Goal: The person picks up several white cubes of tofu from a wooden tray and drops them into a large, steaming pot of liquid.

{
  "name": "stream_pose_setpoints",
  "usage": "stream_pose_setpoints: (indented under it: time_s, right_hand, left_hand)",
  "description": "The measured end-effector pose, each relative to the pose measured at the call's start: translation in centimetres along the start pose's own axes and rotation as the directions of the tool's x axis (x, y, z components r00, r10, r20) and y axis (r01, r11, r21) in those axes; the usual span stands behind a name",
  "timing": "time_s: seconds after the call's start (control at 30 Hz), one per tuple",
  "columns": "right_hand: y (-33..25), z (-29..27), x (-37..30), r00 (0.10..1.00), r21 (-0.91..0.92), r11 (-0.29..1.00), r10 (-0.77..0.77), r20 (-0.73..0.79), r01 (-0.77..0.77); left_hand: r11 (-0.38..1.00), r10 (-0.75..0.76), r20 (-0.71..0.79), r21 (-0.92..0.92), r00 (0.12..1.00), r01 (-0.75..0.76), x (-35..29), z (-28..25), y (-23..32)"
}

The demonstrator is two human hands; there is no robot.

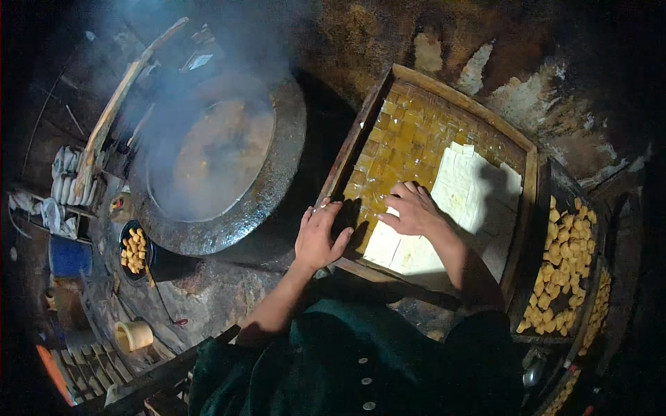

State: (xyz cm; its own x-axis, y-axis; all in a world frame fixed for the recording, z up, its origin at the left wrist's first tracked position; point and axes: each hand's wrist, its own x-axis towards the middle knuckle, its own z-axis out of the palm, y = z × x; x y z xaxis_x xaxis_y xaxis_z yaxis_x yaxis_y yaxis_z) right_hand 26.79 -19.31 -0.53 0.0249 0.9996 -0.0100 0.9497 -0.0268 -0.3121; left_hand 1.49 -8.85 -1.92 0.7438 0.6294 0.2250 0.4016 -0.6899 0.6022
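Note:
A wood-framed tray (396,132) with a woven bamboo bottom stands before me. White slabs that look like tofu, scored into pieces (479,187), cover its right and near parts. My left hand (320,234) rests on the tray's left frame, fingers spread and thumb apart; small white bits cling near its fingertips. Over the woven bottom, at the edge of the white slabs, my right hand (414,210) reaches down with bent fingers, its thumb apart from them. Nothing shows between thumb and fingers; what lies beneath the palm is hidden.
A big round pan (288,180) of brownish liquid steams at the left. Beside it sits a bowl of golden fried pieces (134,249). A long stick (114,104) leans behind. More fried pieces (565,256) fill a tray at the right. A yellowish bucket (134,335) stands lower left.

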Motion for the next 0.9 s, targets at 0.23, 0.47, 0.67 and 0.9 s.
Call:
stream_pose_setpoints:
  time_s: [0.23,0.47,0.67,0.9]
  right_hand:
    - [-0.2,1.2,-1.5,0.998,0.081,0.997,0.02,-0.064,-0.015]
    - [-1.9,3.6,-3.6,0.98,-0.143,0.982,0.096,-0.174,-0.121]
    - [-0.8,1.1,-0.9,0.949,0.204,0.928,0.294,0.113,-0.311]
    - [-2.7,3.9,-4.0,0.982,0.041,0.989,0.144,-0.121,-0.14]
  left_hand:
    - [0.999,0.015,-0.032,0.032,0.999,-0.014,0.0,-0.1,-0.2]
    - [0.999,0.043,-0.055,0.008,0.998,-0.043,0.3,0.0,-0.2]
    - [1.0,0.013,0.004,0.004,1.0,-0.013,0.1,0.1,-0.4]
    - [1.0,0.024,-0.015,0.017,1.0,-0.024,0.3,0.3,-0.5]
